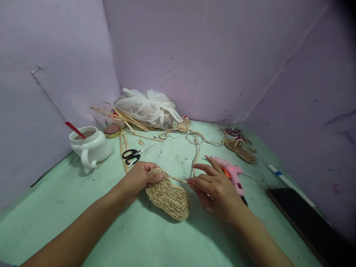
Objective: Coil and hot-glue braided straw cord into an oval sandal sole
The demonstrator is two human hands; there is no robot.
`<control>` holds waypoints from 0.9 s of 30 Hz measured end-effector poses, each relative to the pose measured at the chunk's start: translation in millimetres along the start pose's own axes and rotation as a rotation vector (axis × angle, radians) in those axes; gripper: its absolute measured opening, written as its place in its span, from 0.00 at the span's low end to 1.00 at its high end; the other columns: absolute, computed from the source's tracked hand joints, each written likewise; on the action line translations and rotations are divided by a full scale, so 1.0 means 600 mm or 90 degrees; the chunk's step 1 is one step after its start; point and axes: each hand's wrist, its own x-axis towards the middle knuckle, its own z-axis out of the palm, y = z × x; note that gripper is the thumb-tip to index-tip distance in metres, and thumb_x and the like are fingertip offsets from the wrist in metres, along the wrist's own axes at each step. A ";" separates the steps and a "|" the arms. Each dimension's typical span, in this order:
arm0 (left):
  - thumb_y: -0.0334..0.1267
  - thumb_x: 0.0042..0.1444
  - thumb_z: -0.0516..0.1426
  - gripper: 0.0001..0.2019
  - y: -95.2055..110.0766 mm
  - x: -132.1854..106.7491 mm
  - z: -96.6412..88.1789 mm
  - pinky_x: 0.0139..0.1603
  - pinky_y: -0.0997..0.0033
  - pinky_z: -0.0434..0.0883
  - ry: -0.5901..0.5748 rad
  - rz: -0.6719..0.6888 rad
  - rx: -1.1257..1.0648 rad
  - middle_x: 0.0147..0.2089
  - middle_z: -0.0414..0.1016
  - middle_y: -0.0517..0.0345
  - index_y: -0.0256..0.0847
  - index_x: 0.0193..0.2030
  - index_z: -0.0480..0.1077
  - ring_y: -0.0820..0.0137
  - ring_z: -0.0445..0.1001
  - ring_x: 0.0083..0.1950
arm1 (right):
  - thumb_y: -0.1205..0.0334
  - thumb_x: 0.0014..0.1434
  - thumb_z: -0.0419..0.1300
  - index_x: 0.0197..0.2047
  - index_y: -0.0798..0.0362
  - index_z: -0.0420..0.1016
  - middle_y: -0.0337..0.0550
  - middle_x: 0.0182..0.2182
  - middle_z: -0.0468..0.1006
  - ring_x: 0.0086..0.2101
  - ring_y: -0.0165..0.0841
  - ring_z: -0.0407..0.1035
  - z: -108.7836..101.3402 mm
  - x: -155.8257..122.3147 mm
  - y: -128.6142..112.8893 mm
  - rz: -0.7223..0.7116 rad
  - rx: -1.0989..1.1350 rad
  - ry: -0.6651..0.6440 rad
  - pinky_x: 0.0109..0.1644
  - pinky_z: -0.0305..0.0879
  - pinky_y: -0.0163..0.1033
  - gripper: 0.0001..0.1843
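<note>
My left hand (139, 180) grips the near-left end of a woven straw sole (169, 196) that lies on the green table (155, 241), thumb pressed on its rim. My right hand (213, 189) pinches the braided straw cord (178, 179) where it leaves the sole's edge, its other fingers stretched out. The cord runs on toward the back of the table (196, 152). A pink glue gun (232, 174) lies just behind my right hand.
Black scissors (133, 155), a white pot (90, 146) with a red stick, a round tin lid (112, 130), straw strips (125, 120), a white plastic bag (148, 107), another woven piece (240, 148) and a dark slab (303, 218) at right. Lilac walls enclose the table.
</note>
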 end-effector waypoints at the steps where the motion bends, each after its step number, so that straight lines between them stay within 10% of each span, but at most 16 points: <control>1: 0.40 0.35 0.67 0.12 0.000 0.000 0.001 0.27 0.71 0.68 0.002 0.001 -0.003 0.22 0.77 0.51 0.33 0.23 0.74 0.68 0.73 0.24 | 0.74 0.53 0.55 0.36 0.50 0.78 0.38 0.19 0.75 0.37 0.38 0.72 0.001 -0.001 0.000 -0.005 0.010 0.001 0.61 0.45 0.54 0.14; 4: 0.41 0.34 0.67 0.13 -0.001 0.002 0.001 0.27 0.71 0.67 0.000 0.004 -0.014 0.22 0.77 0.52 0.33 0.22 0.73 0.69 0.73 0.23 | 0.73 0.55 0.54 0.36 0.53 0.78 0.38 0.18 0.74 0.22 0.31 0.69 0.006 -0.004 0.001 -0.006 0.050 0.012 0.52 0.62 0.48 0.12; 9: 0.40 0.35 0.67 0.12 0.001 0.003 -0.005 0.28 0.71 0.67 -0.006 0.007 -0.020 0.23 0.77 0.51 0.32 0.23 0.73 0.69 0.73 0.24 | 0.77 0.54 0.50 0.44 0.52 0.75 0.46 0.33 0.80 0.31 0.33 0.73 0.014 -0.008 0.006 0.013 0.142 0.022 0.32 0.66 0.35 0.20; 27: 0.39 0.35 0.66 0.12 -0.012 0.009 -0.004 0.30 0.68 0.68 -0.012 -0.004 -0.031 0.24 0.78 0.48 0.31 0.24 0.74 0.66 0.74 0.25 | 0.81 0.45 0.47 0.45 0.52 0.77 0.49 0.36 0.76 0.36 0.37 0.70 0.027 -0.004 -0.010 0.068 0.267 -0.042 0.36 0.67 0.42 0.29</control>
